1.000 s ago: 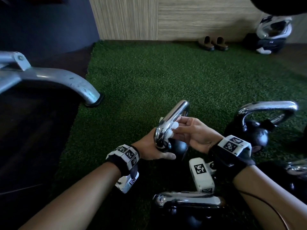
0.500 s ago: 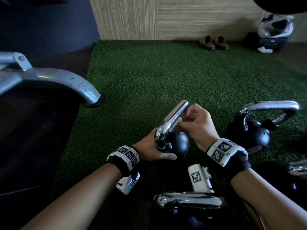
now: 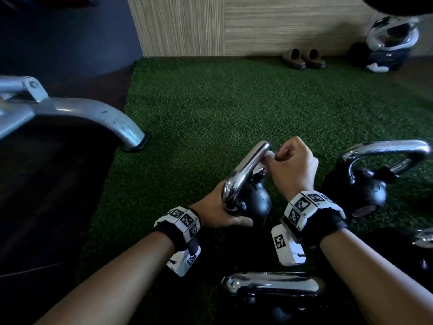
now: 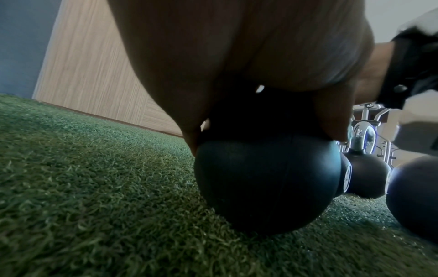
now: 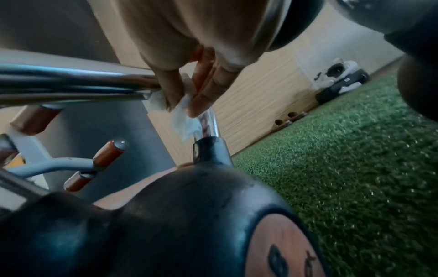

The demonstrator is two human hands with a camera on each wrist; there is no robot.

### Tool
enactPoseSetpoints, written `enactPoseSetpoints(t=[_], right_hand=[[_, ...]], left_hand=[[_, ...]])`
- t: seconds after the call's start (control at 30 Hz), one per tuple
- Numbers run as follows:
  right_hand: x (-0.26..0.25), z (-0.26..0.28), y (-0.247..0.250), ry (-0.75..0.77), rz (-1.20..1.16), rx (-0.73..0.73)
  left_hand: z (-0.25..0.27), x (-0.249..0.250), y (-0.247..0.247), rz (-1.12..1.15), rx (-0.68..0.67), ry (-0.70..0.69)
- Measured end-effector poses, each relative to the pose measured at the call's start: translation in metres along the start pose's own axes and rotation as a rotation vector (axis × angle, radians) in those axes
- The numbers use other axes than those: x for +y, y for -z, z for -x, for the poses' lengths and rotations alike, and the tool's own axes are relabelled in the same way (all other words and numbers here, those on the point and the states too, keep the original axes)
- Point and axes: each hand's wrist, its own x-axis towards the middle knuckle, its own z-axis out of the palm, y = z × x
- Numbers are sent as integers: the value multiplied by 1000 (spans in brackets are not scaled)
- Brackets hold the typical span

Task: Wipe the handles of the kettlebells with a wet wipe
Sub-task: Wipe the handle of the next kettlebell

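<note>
A small black kettlebell (image 3: 256, 202) with a chrome handle (image 3: 246, 170) stands on the green turf (image 3: 210, 109) at the centre of the head view. My left hand (image 3: 225, 214) grips the near leg of that handle; its thumb lies flat below the ball (image 4: 267, 180). My right hand (image 3: 290, 160) pinches a white wet wipe (image 5: 182, 110) against the far top corner of the handle (image 5: 71, 82). Only a sliver of the wipe (image 3: 269, 156) shows in the head view.
A second kettlebell (image 3: 365, 184) stands to the right, a third (image 3: 271, 289) just in front of me, another at the right edge (image 3: 421, 249). A grey machine leg (image 3: 93, 116) sits at the left. Sandals (image 3: 303, 57) and a helmet on a bag (image 3: 389, 45) lie by the far wall.
My right hand has curled up and slid the wipe from the middle of the handle up to its far top corner. The left hand has kept its hold.
</note>
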Motion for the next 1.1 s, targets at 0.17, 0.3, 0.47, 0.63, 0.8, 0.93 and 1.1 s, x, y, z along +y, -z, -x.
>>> enactPoseSetpoints(t=[0.17,0.3,0.47,0.63,0.8,0.93,1.1], right_hand=[[1,-6,-8,-175,58,-17],[1,-7,-10,-222,84,-58],[-4,0,-4,-247,165,-189],[-4,-5,9,-323,103,-339],[-14,-29,33,19,190,-252],[-22,-45,22,134,179,-538],[-23,-38,34,321,297,-624]], left_hand=[[-4,-7,0,-21,-1,28],[-5,-12,0,-29,14,57],[-3,-13,-7,29,106,10],[13,-11,-11,-73,228,-39],[36,0,-10,-340,465,-111],[37,6,-11,-348,505,-123],[39,3,-8,-304,432,-119]])
